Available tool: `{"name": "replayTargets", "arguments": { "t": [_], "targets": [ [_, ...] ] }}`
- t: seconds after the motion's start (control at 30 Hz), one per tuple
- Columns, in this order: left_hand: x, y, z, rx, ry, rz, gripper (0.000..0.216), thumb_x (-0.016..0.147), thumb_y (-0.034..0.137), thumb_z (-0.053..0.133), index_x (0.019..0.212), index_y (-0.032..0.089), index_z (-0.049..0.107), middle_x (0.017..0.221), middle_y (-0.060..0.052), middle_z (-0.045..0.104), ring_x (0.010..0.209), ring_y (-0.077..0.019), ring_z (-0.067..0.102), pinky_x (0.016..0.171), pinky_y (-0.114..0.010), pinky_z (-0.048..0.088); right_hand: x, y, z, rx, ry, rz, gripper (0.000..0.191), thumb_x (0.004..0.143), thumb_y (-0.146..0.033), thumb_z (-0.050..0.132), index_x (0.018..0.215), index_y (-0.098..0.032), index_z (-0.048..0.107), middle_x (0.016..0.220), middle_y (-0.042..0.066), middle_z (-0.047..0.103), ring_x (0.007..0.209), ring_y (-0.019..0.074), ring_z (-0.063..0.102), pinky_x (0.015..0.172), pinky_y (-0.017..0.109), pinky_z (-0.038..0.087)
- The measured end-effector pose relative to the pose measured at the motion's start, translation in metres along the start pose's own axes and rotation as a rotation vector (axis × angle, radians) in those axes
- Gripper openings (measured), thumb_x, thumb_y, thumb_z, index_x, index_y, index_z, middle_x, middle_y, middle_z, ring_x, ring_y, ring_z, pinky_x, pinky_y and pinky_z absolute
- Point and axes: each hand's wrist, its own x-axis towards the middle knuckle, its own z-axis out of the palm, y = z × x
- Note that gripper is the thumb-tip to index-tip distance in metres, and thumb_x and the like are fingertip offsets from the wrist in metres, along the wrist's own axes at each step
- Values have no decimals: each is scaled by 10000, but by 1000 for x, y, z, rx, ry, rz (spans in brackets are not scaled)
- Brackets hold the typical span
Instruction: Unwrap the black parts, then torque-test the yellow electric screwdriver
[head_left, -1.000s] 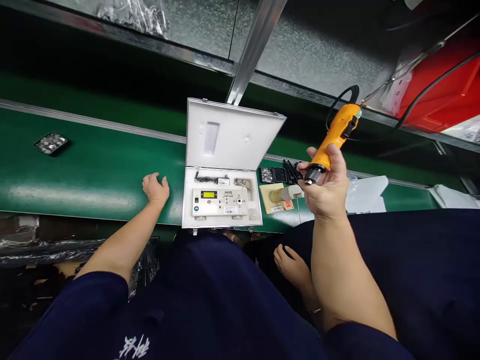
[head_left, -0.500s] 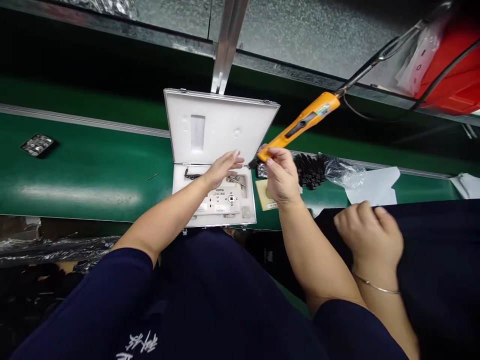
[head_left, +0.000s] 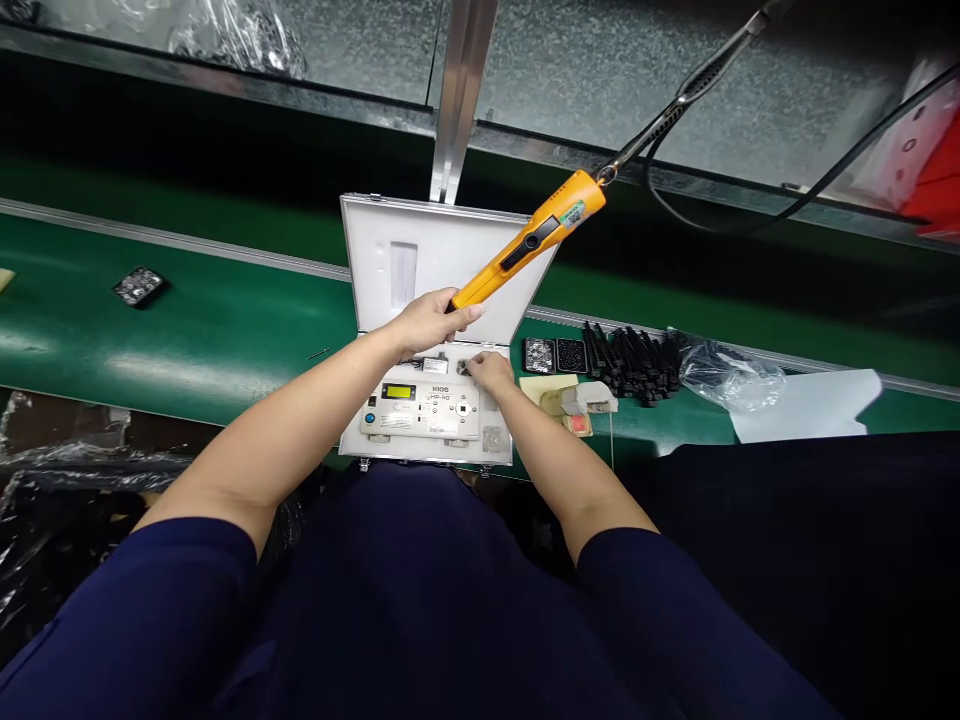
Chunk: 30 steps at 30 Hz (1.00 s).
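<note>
An orange electric screwdriver (head_left: 529, 243) hangs tilted from a cable and hook at upper right. My left hand (head_left: 431, 322) is closed around its lower end, so the tip is hidden. Below it lies an open silver case (head_left: 450, 215) with white foam. In the foam sits a white HIOS torque meter (head_left: 420, 412) with a lit yellow-green display and a blue button. My right hand (head_left: 491, 372) reaches into the case's upper right compartment, fingers pinched on a small metal piece (head_left: 463, 368) mostly covered by them. A small white labelled block (head_left: 435, 365) lies between the hands.
Right of the case stand trays of small parts (head_left: 539, 355), a pile of black pieces (head_left: 634, 362), a clear plastic bag (head_left: 731, 372) and a small open box (head_left: 589, 398). Another parts tray (head_left: 139, 286) and a thin bit (head_left: 319, 353) lie left. Dark clothing borders the lower right.
The screwdriver has passed from my right hand to my left and moved leftward. My right hand has lowered into the case. Another person's hand at right has left the view.
</note>
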Motion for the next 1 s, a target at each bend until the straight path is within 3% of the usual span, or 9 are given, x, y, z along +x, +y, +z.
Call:
{"name": "replayTargets", "arguments": {
  "t": [0.13,0.23,0.33,0.43,0.53,0.67,0.73,0.87,1.0],
  "targets": [
    [-5,-1,-7,38,17,15,372,867,511,692,855,168,549,705,33,583,538,-57,503,515,-187,402,1,-6,13,-95,40,72,435,668,-246,832,466,-204,449,448,-86,308,635,96,358,927,320,408],
    [-6,0,-9,44,27,13,386,860,528,693,860,168,551,711,32,585,533,-55,500,518,-191,409,-5,-10,18,-156,50,113,379,700,-244,778,485,-206,469,536,-20,464,782,159,510,975,383,396],
    [-8,0,-9,51,18,18,392,857,531,695,851,168,548,706,31,582,534,-58,501,512,-194,408,-13,-12,15,-176,-13,182,205,709,-271,708,566,-203,578,666,36,624,844,206,595,903,358,442],
    [-9,0,-8,66,8,21,389,862,526,691,833,169,539,693,34,576,530,-60,500,504,-195,401,-19,-13,2,92,4,255,131,699,-322,660,690,-192,642,769,29,689,848,205,630,826,315,487],
    [-10,1,-6,55,9,26,374,874,509,684,834,170,532,688,38,572,520,-54,493,506,-192,394,-28,-17,-18,501,30,283,143,714,-319,615,773,-191,590,834,36,709,865,198,664,778,297,534],
    [-11,2,-2,28,19,25,329,907,461,659,834,169,525,690,39,574,505,-49,480,504,-192,384,-50,-23,-40,1013,-146,359,173,734,-278,630,840,-217,508,810,31,704,814,204,706,698,300,573],
    [-11,2,-1,17,17,18,313,916,446,652,844,168,525,692,38,573,501,-50,478,498,-192,381,-63,-22,-45,1064,-219,389,203,721,-262,666,854,-214,520,737,11,671,769,201,702,678,299,575],
    [-11,1,0,9,2,21,304,917,433,655,852,165,526,689,39,562,498,-47,478,493,-184,377,-84,-11,-40,799,-244,361,260,710,-332,746,862,-193,588,704,-18,617,622,136,603,577,249,507],
    [-14,1,1,-7,-8,21,310,909,440,664,846,167,531,679,37,557,495,-51,484,487,-186,377,-97,-5,-30,44,-135,55,220,701,-282,787,856,-181,668,843,1,666,698,131,575,721,283,509]
  ]
}}
